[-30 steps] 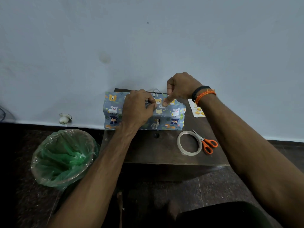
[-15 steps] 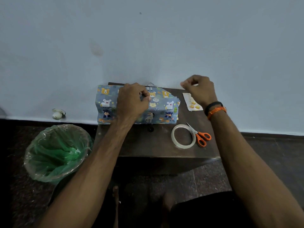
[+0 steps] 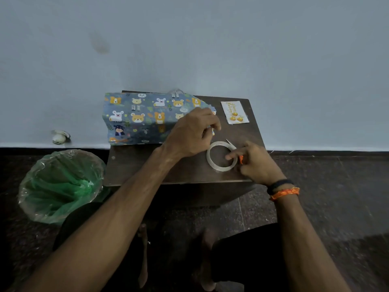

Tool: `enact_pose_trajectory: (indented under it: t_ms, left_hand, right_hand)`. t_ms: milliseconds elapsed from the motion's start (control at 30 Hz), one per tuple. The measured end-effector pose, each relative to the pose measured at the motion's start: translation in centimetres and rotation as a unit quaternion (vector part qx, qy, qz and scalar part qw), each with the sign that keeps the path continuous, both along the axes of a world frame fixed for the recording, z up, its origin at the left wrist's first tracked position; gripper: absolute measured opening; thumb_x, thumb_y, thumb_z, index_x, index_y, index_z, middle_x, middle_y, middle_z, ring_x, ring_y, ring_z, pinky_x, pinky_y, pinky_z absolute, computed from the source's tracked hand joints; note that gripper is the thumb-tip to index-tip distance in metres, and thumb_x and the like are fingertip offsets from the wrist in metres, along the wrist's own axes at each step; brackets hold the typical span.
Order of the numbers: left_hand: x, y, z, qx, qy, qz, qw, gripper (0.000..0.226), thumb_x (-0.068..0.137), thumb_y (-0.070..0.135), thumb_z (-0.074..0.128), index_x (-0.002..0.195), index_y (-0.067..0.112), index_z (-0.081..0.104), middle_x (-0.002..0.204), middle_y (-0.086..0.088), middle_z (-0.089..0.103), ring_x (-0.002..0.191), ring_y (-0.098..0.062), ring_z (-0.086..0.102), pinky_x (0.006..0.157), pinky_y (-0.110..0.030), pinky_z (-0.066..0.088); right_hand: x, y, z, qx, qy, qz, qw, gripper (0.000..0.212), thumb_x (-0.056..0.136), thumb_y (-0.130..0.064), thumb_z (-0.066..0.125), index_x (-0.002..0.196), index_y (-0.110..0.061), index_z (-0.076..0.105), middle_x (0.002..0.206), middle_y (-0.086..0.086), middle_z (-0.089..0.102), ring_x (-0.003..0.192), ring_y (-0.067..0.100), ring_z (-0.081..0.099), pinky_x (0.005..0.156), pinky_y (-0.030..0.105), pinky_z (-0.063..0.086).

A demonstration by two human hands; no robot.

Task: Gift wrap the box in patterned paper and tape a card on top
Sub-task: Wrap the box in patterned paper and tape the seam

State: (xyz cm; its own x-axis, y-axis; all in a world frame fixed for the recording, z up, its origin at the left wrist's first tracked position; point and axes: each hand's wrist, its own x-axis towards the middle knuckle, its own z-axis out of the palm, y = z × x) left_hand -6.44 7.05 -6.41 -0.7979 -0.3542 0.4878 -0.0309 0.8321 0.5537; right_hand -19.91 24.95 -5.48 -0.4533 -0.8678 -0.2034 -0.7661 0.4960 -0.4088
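The box (image 3: 145,118), covered in blue paper printed with cartoon animals, is lying at the back left of the dark worktop (image 3: 164,167), against the wall, its long axis running left to right. Its right end is finishing in a loose, ragged flap of paper. The left hand (image 3: 192,133) is sitting over that end with fingers curled — whether they are pinching the paper or only resting near it cannot be told, since the hand is hiding the edge. The right hand (image 3: 253,160) is reaching to the tape roll (image 3: 222,155) lying flat near the front right, fingertips touching its rim; it is covering most of the orange-handled scissors (image 3: 240,158) just beside the roll. The card (image 3: 234,112) is lying at the back right corner, well apart from the box, long axis pointing away from the person — its gold lettering is too small to read.
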Motion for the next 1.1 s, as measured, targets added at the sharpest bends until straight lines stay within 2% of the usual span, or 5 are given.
enact_pose_trajectory:
  t_ms: [267, 467, 600, 733, 1100]
  left_hand:
    - [0.6, 1.4, 0.8, 0.043, -0.075, -0.071, 0.994, 0.013, 0.084, 0.005, 0.068, 0.094, 0.01, 0.075, 0.078, 0.017, 0.055, 0.07, 0.016, 0.051, 0.064, -0.006, 0.032]
    - [-0.7, 4.3, -1.7, -0.071, -0.276, -0.106, 0.953, 0.038, 0.085, 0.05, 0.071, 0.083, 0.012, 0.065, 0.089, 0.0, 0.06, 0.081, -0.02, 0.058, 0.063, -0.037, 0.049]
    - [-1.2, 5.1, -2.0, -0.067, -0.27, -0.098, 0.956, 0.032, 0.089, 0.045, 0.07, 0.092, 0.013, 0.068, 0.093, 0.007, 0.047, 0.085, -0.012, 0.048, 0.063, -0.031, 0.033]
    - [-1.3, 5.1, -2.4, -0.013, -0.252, -0.068, 0.965, 0.022, 0.088, 0.033, 0.071, 0.079, 0.013, 0.069, 0.082, 0.001, 0.061, 0.08, -0.02, 0.059, 0.059, -0.03, 0.037]
    - [-0.8, 4.6, -1.3, 0.246, -0.118, 0.028, 0.962, 0.006, 0.079, 0.016, 0.084, 0.083, 0.014, 0.081, 0.069, 0.009, 0.067, 0.061, 0.008, 0.056, 0.057, -0.006, 0.038]
  right_hand:
    - [0.2, 0.0, -0.2, -0.061, 0.015, -0.043, 0.997, 0.045, 0.076, 0.01, 0.066, 0.105, -0.022, 0.077, 0.092, -0.009, 0.052, 0.089, 0.016, 0.051, 0.076, 0.028, 0.037]
    - [-0.8, 0.9, 0.1, -0.13, -0.032, -0.229, 0.964, 0.032, 0.081, 0.01, 0.067, 0.096, -0.017, 0.075, 0.085, -0.006, 0.063, 0.073, 0.003, 0.054, 0.068, 0.018, 0.048]
    - [-1.0, 1.1, -0.3, -0.142, -0.065, -0.27, 0.95, 0.027, 0.082, 0.008, 0.068, 0.094, -0.014, 0.076, 0.082, -0.007, 0.064, 0.08, 0.011, 0.063, 0.08, 0.035, 0.059]
    - [-0.8, 1.1, -0.3, -0.156, -0.099, -0.31, 0.933, 0.025, 0.083, 0.006, 0.066, 0.093, -0.014, 0.076, 0.082, -0.004, 0.067, 0.086, 0.019, 0.069, 0.082, 0.036, 0.059]
    - [-0.5, 1.2, 0.1, -0.178, -0.3, -0.423, 0.836, 0.009, 0.085, -0.001, 0.066, 0.083, -0.003, 0.074, 0.081, 0.016, 0.074, 0.061, 0.018, 0.065, 0.056, 0.029, 0.055]
